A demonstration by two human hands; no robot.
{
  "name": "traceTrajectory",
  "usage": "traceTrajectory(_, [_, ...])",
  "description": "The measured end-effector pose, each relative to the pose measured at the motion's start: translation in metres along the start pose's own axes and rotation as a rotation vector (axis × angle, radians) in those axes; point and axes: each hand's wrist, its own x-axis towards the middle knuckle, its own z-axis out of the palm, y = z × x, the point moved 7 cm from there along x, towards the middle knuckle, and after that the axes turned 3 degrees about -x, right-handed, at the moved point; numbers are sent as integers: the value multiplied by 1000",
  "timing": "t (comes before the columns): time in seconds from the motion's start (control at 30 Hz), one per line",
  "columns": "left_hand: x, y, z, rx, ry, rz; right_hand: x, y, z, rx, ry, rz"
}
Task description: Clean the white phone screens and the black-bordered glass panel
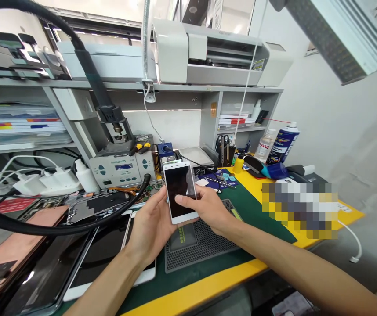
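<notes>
Bare forearms lay at six o'clock; the left hand (152, 228) cradled the white phone (180, 193) from behind, and the right hand (208, 210) clasped its edge, thumb on the dark screen. It stood upright above the grey mat (204, 248), with the rework station (122, 169) at ten o'clock.

Phone (180, 191) above mat (204, 245), station (122, 169) behind, perhaps tablets (109, 250) to its left

Bench brightly, evenly lit. Overhead lamp panel (340, 39) far right; strip glow (172, 109) under shelf (76, 83). Soft shadow beneath my left hand (150, 224) gripping phone (180, 193). Glare on dark screens (30, 276) near left. Strong bending at edges. Mosaic patch (299, 210) right. Centre sharp.
</notes>
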Motion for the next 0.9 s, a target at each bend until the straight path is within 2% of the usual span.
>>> traceTrajectory(0.1, [-1,0,0,-40,39,2,0,0,2,29,-32,16])
traceTrajectory(0.27, [-3,2,-4,-20,95,8,0,-3,-1,-42,-61,-33])
traceTrajectory(0.4, [-2,0,-12,112,166,20,-1,-5,-1,-60,-83,-35])
traceTrajectory(0.63, [2,1,-22,350,224,82,-3,-14,-7,-116,-37,-64])
traceTrajectory(0.8, [4,4,-27,329,220,87,-2,-10,-5,-12,-96,11])
traceTrajectory(0.9, [2,5,-27,353,205,84,-2,-18,-6,-102,-83,-63])
